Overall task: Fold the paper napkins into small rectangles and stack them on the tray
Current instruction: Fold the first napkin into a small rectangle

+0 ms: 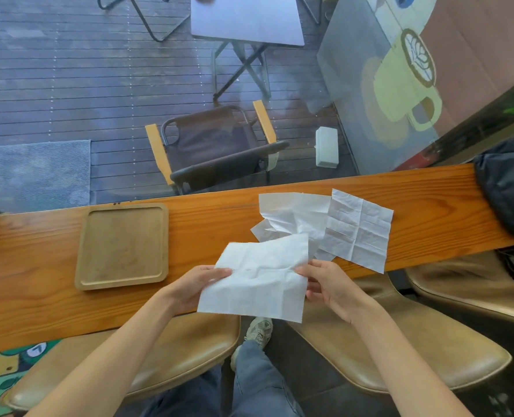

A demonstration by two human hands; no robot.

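A white paper napkin (258,281) hangs unfolded above the near edge of the wooden counter (207,224). My left hand (195,284) pinches its left edge and my right hand (324,284) pinches its right edge. Several more unfolded napkins lie on the counter behind it: a crumpled one (291,215) and a creased flat one (358,230) to the right. The square wooden tray (82,251) sits on the counter to the left, with nothing on it.
A black bag (508,185) rests at the counter's far right end. Tan stools (171,353) stand below the counter on both sides of my legs. Beyond the glass are a folding chair (213,145) and a table on a deck.
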